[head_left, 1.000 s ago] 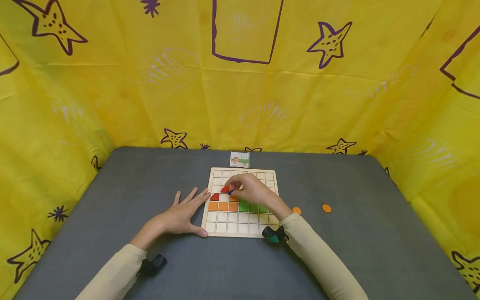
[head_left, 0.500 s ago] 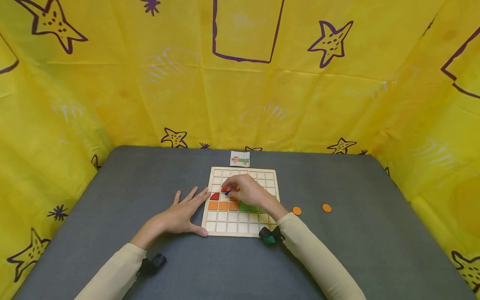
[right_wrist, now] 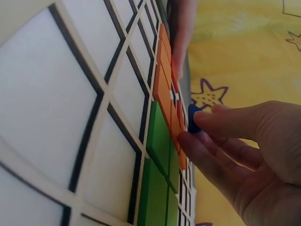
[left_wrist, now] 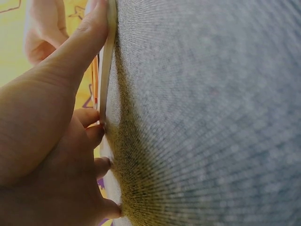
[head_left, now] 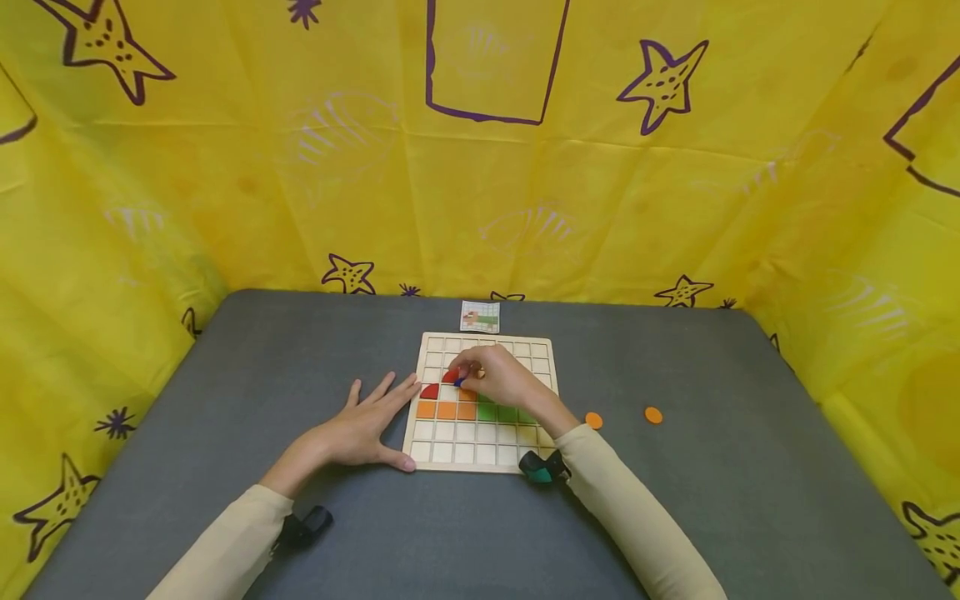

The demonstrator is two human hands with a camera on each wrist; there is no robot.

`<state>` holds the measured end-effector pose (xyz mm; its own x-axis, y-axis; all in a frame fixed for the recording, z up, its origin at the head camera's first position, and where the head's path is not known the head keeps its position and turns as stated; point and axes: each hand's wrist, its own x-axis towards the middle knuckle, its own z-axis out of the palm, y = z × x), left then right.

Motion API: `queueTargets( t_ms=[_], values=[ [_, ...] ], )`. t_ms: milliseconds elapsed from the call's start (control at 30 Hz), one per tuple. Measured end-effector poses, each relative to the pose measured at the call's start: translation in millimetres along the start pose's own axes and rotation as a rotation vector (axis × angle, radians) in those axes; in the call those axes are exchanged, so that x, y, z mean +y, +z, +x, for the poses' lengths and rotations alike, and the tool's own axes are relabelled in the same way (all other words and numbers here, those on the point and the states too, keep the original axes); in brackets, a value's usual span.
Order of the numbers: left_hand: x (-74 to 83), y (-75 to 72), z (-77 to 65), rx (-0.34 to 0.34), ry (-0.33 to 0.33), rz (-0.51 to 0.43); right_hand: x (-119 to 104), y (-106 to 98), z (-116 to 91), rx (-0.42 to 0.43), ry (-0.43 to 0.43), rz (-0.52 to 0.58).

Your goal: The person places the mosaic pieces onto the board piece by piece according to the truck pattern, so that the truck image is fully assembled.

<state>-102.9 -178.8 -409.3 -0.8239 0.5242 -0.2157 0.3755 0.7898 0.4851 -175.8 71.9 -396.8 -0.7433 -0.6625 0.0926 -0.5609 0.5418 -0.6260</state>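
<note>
My right hand (head_left: 501, 379) pinches a small blue piece (right_wrist: 193, 118) between thumb and finger, close over the wooden grid board (head_left: 465, 455). Whether the piece touches the board, I cannot tell. Near it lie two red quarter-round tiles, one (head_left: 430, 392) at the board's left side and another (head_left: 450, 377) partly under my fingers. Orange square tiles (head_left: 446, 410) and green tiles (right_wrist: 158, 136) fill some cells; my right hand and wrist cover part of them in the head view. My left hand (head_left: 360, 429) lies spread, its thumb and fingertips touching the board's left edge.
Behind the board lies a small printed card (head_left: 480, 317) with a coloured grid picture. Two orange discs (head_left: 593, 420) (head_left: 653, 414) rest on the grey table (head_left: 750, 467) to the right. A yellow patterned cloth (head_left: 480, 167) surrounds the table's back and sides.
My right hand shifted slightly left with the blue piece, then back a little to the right, showing more of the upper red tile. The left hand stayed at the board's edge.
</note>
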Motion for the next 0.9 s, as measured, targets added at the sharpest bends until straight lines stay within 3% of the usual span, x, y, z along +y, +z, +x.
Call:
queueTargets(
  t_ms=[367, 633, 900],
  values=[
    [-1.3, 0.9, 0.7, 0.002, 0.004, -0.003, -5.9, 12.1, 5.3, -0.014, 0.010, 0.043],
    [-2.6, 2.0, 0.4, 0.009, 0.008, -0.006, -11.8, 18.5, 10.5, -0.036, 0.024, -0.045],
    [-2.0, 1.6, 0.2, 0.010, 0.017, -0.009, -16.5, 22.1, 10.6, -0.008, 0.061, -0.098]
  ],
)
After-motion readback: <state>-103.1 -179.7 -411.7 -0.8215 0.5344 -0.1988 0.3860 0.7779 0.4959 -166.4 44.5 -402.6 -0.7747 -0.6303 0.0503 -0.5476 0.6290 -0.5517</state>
